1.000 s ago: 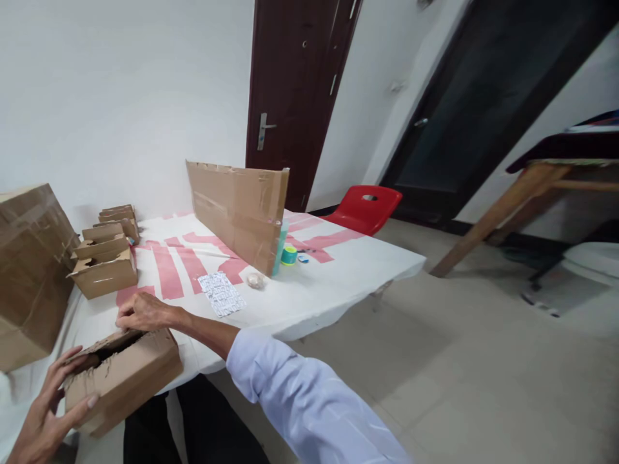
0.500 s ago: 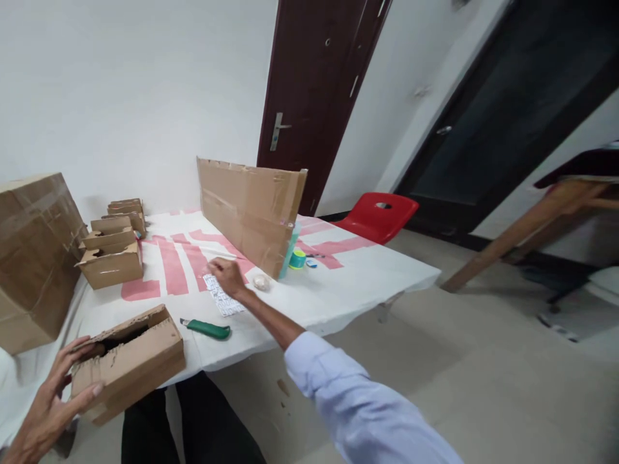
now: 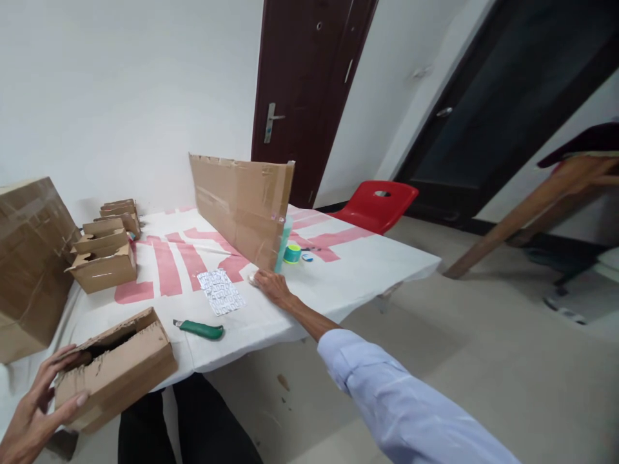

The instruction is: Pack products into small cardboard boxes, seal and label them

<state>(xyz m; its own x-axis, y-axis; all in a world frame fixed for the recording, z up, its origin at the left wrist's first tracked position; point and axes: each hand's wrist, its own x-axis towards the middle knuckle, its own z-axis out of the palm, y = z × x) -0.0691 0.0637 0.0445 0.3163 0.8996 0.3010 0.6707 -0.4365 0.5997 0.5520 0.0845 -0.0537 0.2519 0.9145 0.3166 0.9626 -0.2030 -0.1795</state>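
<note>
At the near left edge of the table, my left hand grips the end of a small cardboard box, thumb on its side and fingers over the top. The box has a torn, ragged opening along its upper face. My right hand reaches across the table, its fingers closed over a small roll of clear tape, which they mostly hide. Between the hands lie a green utility knife, blade end to the left, and a printed white sheet that nothing covers.
A tall cardboard panel stands behind my right hand, with a green tape roll beside it. Several small open boxes line the left, next to a large carton. A red chair stands beyond the table.
My right hand has moved right from above the printed sheet to the small tape roll and closed over it. My left hand still holds the box. The view has shifted slightly.
</note>
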